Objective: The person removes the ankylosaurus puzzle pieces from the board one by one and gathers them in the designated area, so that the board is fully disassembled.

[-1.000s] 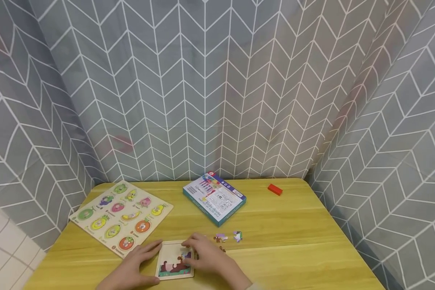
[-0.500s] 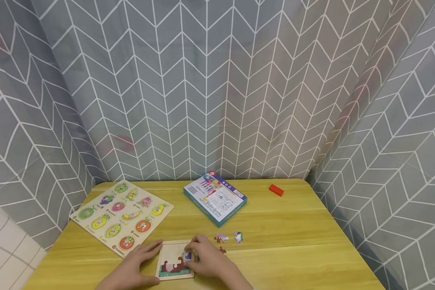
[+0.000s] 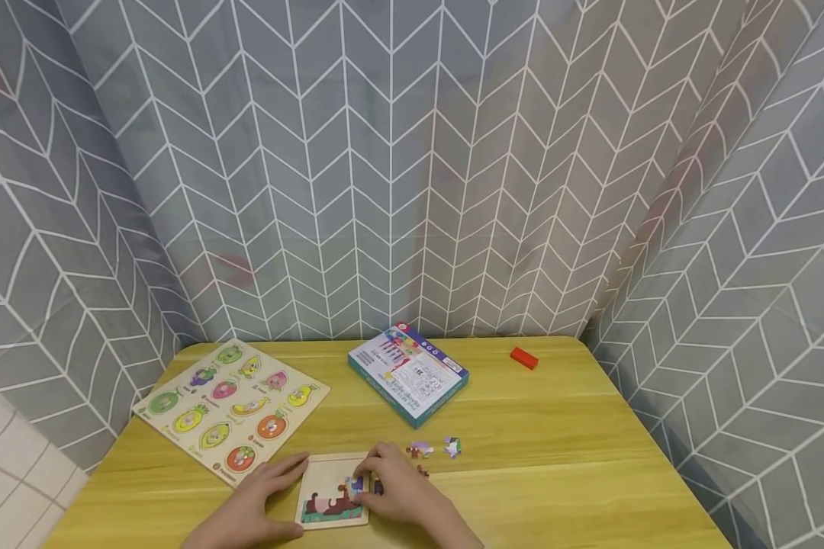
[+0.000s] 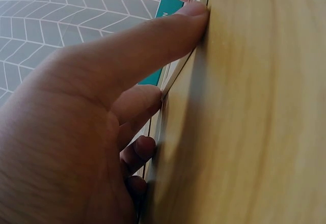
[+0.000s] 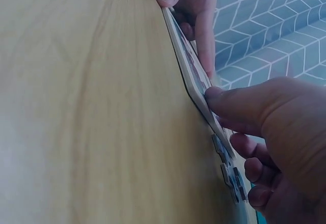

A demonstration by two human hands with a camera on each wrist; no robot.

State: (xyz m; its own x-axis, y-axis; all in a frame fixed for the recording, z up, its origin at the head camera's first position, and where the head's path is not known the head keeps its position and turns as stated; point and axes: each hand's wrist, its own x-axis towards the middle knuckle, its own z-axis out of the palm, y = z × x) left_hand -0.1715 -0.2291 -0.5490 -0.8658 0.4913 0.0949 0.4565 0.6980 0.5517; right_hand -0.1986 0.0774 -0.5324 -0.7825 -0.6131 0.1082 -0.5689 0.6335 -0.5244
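Observation:
A small wooden puzzle tray (image 3: 329, 470) lies on the table, partly filled with brown, pink and green jigsaw pieces (image 3: 329, 509) along its near side. My left hand (image 3: 254, 499) holds the tray at its left edge, thumb at the near corner and forefinger at the far one. Over the tray's right side, my right hand (image 3: 401, 486) has thumb and forefinger on a blue-purple puzzle piece (image 3: 356, 484). The thumb meets the tray surface in the right wrist view; the fingers partly hide the piece. A dark loose piece (image 3: 378, 486) lies beneath the right hand, beside the tray.
Several loose puzzle pieces (image 3: 420, 450) lie right of the tray. A fruit puzzle board (image 3: 206, 450) is at the left, a puzzle box (image 3: 412, 377) at the back, and a red block (image 3: 524, 357) at back right. Patterned curtains (image 3: 384, 191) surround the table (image 3: 556, 442).
My right hand has shifted slightly right, and more of the blue-purple piece shows within the tray. The left hand and tray stay in place.

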